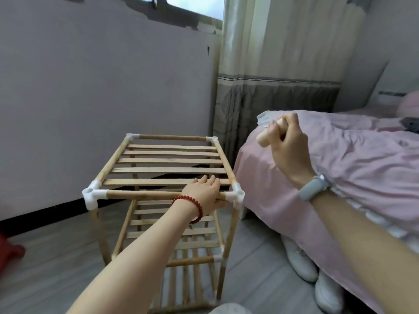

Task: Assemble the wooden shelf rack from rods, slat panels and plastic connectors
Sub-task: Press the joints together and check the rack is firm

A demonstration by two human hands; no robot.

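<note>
A person is steadying a wooden shelf rack (163, 193) standing on the grey floor (45, 268) beside a pink-covered bed (351, 159). The left hand (203, 193) is gripping the rack's top front rod (140, 194) near a white plastic connector (237, 196), thumb curled under and the fingers lying together over the nearest slat. The right hand (286, 141) is raised over the bed, fingers wrapped around a short wooden rod (264, 138).

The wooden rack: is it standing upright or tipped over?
Upright. The wooden rack stands on its legs on the floor, slat shelves level, with the left hand resting on its top front rod.
</note>
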